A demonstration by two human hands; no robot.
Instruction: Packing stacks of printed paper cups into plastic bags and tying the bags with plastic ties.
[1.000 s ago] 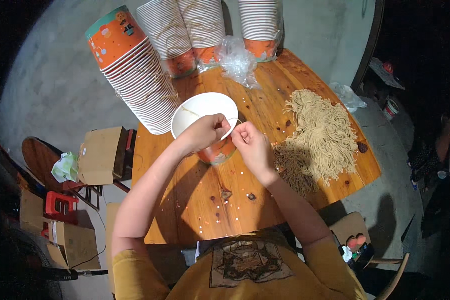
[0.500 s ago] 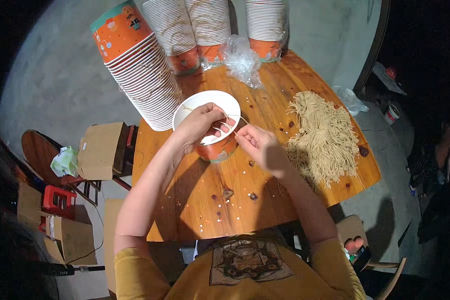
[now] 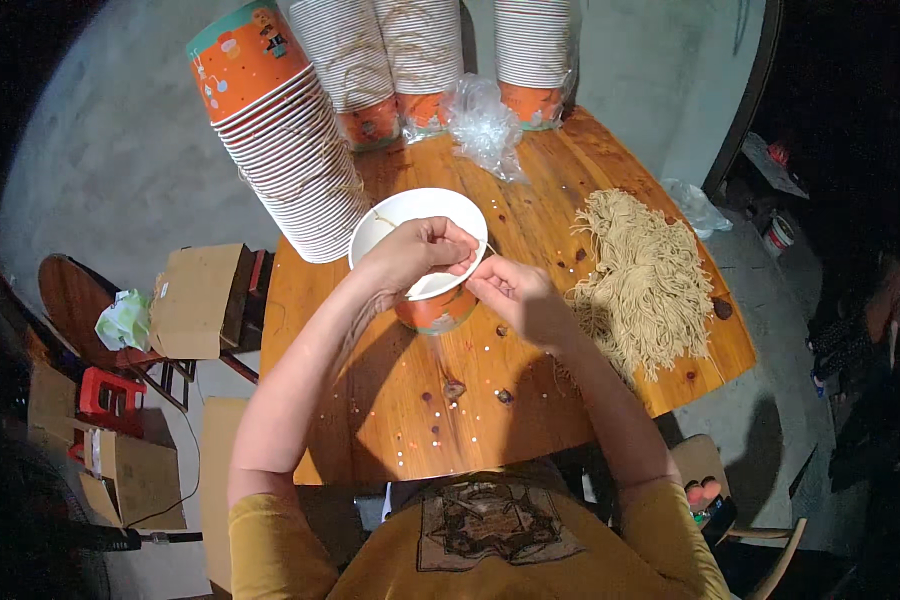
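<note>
An orange paper bucket with a white inside and rim stands upright on the wooden table. My left hand reaches over its opening, thumb and fingers pinched together on a thin beige cord at the right side of the rim. Just outside that rim my right hand is closed in a pinch, close to the left fingertips, and appears to grip the same cord. One cord end shows inside the bucket at its far left wall. My fingers hide most of the cord between the hands.
To the right lies a heap of cut beige cords. A tall leaning stack of buckets stands at the left, with more stacks at the back beside a crumpled clear plastic bag. Small white paper dots are scattered over the tabletop.
The cord loops seen between my hands are now mostly out of sight. My left fingers have moved right and closed together at the rim, nearer my right hand.
</note>
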